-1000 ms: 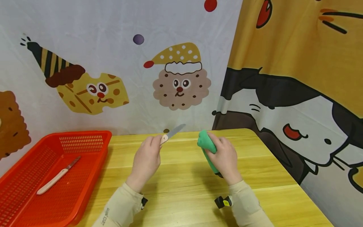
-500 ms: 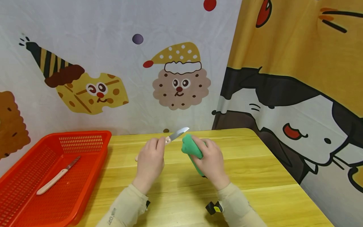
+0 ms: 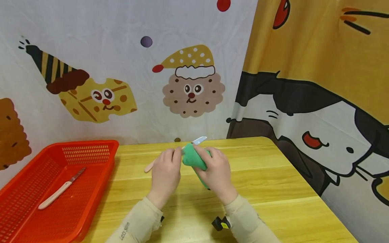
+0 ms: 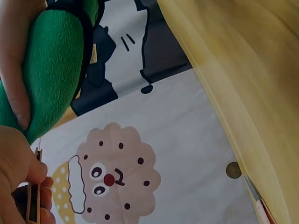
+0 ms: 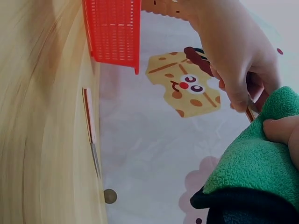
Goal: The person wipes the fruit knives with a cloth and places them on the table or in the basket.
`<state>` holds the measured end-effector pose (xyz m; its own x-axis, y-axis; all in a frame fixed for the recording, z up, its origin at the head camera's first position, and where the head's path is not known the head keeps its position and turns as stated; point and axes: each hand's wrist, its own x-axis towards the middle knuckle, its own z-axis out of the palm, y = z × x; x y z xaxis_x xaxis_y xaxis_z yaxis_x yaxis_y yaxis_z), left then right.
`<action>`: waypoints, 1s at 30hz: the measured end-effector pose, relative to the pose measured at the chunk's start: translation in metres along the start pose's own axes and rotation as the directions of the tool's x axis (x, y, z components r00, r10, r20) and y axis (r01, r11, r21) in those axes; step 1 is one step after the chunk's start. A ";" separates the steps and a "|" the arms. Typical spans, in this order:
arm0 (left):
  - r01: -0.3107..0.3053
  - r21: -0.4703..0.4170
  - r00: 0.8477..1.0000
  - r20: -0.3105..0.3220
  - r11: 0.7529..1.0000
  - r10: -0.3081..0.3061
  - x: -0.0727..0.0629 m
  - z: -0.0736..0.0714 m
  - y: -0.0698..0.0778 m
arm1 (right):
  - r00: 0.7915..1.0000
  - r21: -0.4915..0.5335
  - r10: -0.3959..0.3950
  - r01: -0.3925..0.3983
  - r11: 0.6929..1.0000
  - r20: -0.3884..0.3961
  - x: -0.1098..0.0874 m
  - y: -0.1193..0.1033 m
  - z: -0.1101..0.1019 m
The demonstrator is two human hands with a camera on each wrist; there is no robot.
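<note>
In the head view my left hand (image 3: 166, 172) grips a folding knife (image 3: 199, 140) by its pale handle, blade pointing up and right. A slot runs along that handle in the left wrist view. My right hand (image 3: 215, 172) holds a bunched green cloth (image 3: 193, 158) with dark edging against the knife. The cloth hides part of the blade, and the tip shows beyond it. Behind my left hand another knife lies on the table; its pale handle (image 3: 149, 167) shows in the head view, and the right wrist view has the whole knife (image 5: 91, 126).
A red plastic basket (image 3: 113, 148) stands at the left, with a pale-handled knife (image 3: 62, 189) lying in it. Beneath my hands is a wood-grain table (image 3: 273, 189). A printed cartoon curtain (image 3: 121, 27) hangs along the table's back edge.
My right hand has brought the green cloth leftward onto the knife. My left hand has shifted slightly right, and the handle of the knife on the table has come into sight.
</note>
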<state>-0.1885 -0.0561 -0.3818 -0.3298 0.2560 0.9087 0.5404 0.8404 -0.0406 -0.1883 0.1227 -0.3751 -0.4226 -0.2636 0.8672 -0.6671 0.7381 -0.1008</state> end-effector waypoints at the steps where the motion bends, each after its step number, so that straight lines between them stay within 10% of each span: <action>1: -0.003 0.003 1.000 0.000 1.000 0.003 -0.001 0.000 0.001 | 1.000 -0.004 0.006 -0.006 1.000 0.005 0.000 -0.001 0.000; 30: -0.002 -0.017 1.000 -0.013 1.000 0.002 -0.006 -0.002 0.001 | 0.988 -0.098 0.151 -0.153 0.983 -0.035 0.011 0.031 -0.015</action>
<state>-0.1846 -0.0572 -0.3864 -0.3191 0.2515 0.9137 0.5541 0.8317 -0.0355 -0.2045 0.1517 -0.3617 -0.4965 -0.1276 0.8586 -0.5310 0.8271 -0.1841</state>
